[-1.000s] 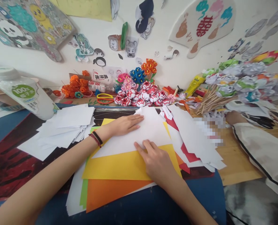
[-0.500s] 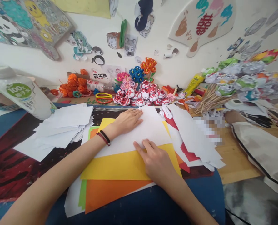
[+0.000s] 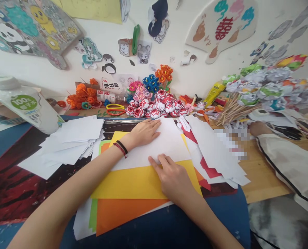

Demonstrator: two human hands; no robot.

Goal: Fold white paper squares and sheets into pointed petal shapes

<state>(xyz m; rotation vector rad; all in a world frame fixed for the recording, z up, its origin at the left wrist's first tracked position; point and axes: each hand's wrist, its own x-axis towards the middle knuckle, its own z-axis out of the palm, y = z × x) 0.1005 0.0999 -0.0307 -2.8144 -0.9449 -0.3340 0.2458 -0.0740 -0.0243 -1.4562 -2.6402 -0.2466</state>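
A white sheet of paper (image 3: 171, 138) lies over a yellow sheet (image 3: 129, 188), with a strip of the yellow showing along the near side. My left hand (image 3: 145, 132) rests flat on the white sheet, fingers stretched toward the right. Near the white sheet's front edge, my right hand (image 3: 171, 176) touches the papers with two digits extended and apart; its other fingers are bent and partly hidden. Neither hand grips anything. Beneath the yellow sheet, an orange sheet (image 3: 125, 214), a green sheet (image 3: 93, 216) and more white paper stick out.
Stacked white papers (image 3: 73, 138) lie left, beside a plastic bottle (image 3: 26, 107). White and red sheets (image 3: 216, 152) lie right. Paper flowers (image 3: 159, 105) line the back; more flowers on sticks (image 3: 263, 88) lie right. Another person's sleeve (image 3: 286, 162) is at the right.
My left hand has slid slightly to the right along the white sheet. My right hand stays at nearly the same spot. The view has shifted a little.
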